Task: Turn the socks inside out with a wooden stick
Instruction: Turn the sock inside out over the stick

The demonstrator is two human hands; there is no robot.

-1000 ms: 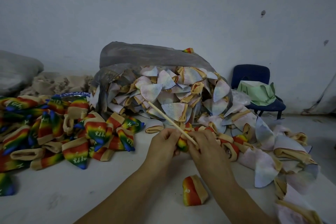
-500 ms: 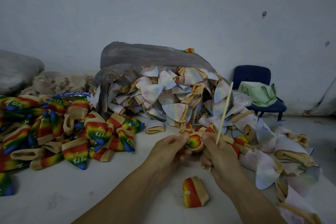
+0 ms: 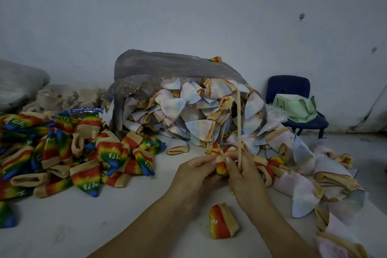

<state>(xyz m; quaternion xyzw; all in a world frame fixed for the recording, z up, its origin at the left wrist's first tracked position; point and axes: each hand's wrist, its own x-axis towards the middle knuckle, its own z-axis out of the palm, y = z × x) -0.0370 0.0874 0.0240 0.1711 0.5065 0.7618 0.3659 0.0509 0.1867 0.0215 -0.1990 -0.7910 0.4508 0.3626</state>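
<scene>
Landmark: lone rainbow sock (image 3: pixel 223 223) on the white table (image 3: pixel 83 226)
- Left of it: bare tabletop, wide, open to the near edge
- Far left of it: rainbow sock heap (image 3: pixel 62 163) fills that side
- Just beyond it: left hand (image 3: pixel 194 174) and right hand (image 3: pixel 245 176) close together, pinching a bunched sock (image 3: pixel 222 168); wooden stick (image 3: pixel 238 123) stands upright, gripped in the right hand
- Further beyond: grey plastic bag (image 3: pixel 167 69) spilling pale socks (image 3: pixel 188 111) walls off the back
- Right of it: narrow bare strip under the right forearm, then more pale socks down to the near right corner
- Beyond-left: bare gap between heap and bag, one folded tan sock (image 3: pixel 177 148) lying in it
</scene>
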